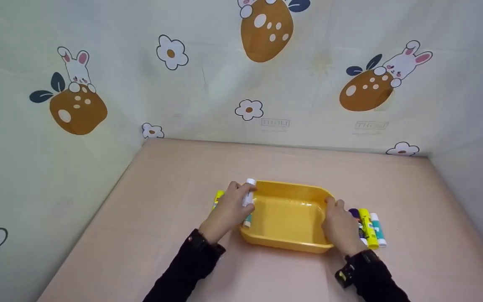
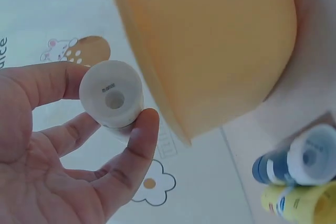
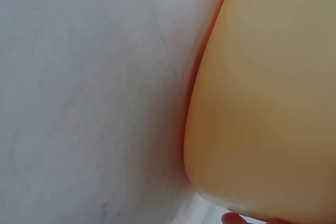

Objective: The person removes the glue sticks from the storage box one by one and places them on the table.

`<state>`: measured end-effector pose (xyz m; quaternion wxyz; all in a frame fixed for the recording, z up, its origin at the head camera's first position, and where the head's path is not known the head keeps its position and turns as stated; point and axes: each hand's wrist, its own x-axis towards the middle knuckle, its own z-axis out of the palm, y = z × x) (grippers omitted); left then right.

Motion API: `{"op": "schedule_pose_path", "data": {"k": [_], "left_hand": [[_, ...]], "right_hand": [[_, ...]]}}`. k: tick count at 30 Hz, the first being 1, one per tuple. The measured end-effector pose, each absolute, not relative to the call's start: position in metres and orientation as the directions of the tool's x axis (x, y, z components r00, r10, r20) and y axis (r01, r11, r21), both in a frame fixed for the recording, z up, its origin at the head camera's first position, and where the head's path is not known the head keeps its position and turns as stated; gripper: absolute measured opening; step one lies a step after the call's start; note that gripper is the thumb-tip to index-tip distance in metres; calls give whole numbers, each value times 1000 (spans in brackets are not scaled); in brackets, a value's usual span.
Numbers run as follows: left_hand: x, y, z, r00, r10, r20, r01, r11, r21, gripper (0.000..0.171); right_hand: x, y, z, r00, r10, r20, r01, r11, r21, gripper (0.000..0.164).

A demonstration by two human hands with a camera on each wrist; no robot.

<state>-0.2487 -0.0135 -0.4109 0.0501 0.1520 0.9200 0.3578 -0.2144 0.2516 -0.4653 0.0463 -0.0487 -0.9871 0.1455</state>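
My left hand pinches a white glue stick upright at the left rim of a yellow plastic tray. In the left wrist view, the glue stick's round white end faces the camera between thumb and fingers, beside the tray wall. Below that hand, a teal piece with a pale end shows at the tray's left inner side; whether it is a separate stick is unclear. My right hand grips the tray's right rim, its fingertips barely visible in the right wrist view.
Right of the tray lie a dark purple stick, a yellow glue stick and a teal-and-white glue stick. Another yellow stick is partly hidden behind my left hand. Patterned walls border the pinkish table.
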Motion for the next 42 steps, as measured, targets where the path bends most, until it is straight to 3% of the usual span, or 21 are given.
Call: {"op": "schedule_pose_path", "data": {"k": [13,19,42], "left_hand": [[-257,-48,-415,-988,148,-40,86,749,657,33],[-263,-63,-428,-991,99,-90,15,753,658,35],[-276,-91,-455,-979,59,-197,-90,739,667,43]], "right_hand": [[-215,251,-464,-992,128,-9,124,935,-332,48],[-213,252,-465,-993,95,72,69,949,-306,47],[-215,252,-464,-993,117,34,100,942,-319,46]]}}
